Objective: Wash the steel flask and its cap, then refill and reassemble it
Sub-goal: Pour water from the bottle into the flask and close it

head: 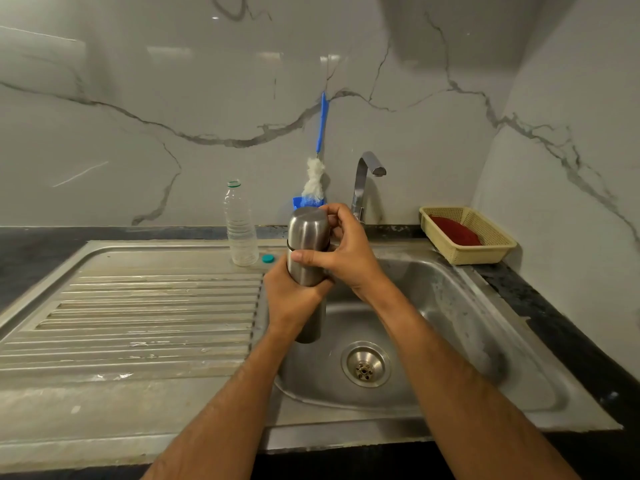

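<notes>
The steel flask (306, 271) is held upright above the left edge of the sink basin (450, 306), near the middle of the view. The left hand (291, 299) is wrapped around the flask's body, fingers curled behind it, with the bottom of the flask showing below the hand. The right hand (341, 251) grasps the steel cap (308, 225) at the top, fingers curled over its far side and the thumb laid across the seam where cap meets body.

At 6 o'clock from the flask, low in the basin, is the drain (365, 364). At 9 o'clock lies the ribbed drainboard (145, 313). Toward 11 o'clock a clear plastic bottle (239, 225) stands uncapped at the back of the drainboard, with a small teal bottle cap (267, 258) just beside its base. At 12 o'clock a blue-handled bottle brush (317, 171) leans against the marble wall, and the tap (365, 181) rises just right of it. At 2 o'clock a yellow plastic basket (485, 252) with something red inside sits on the dark table (571, 341).
</notes>
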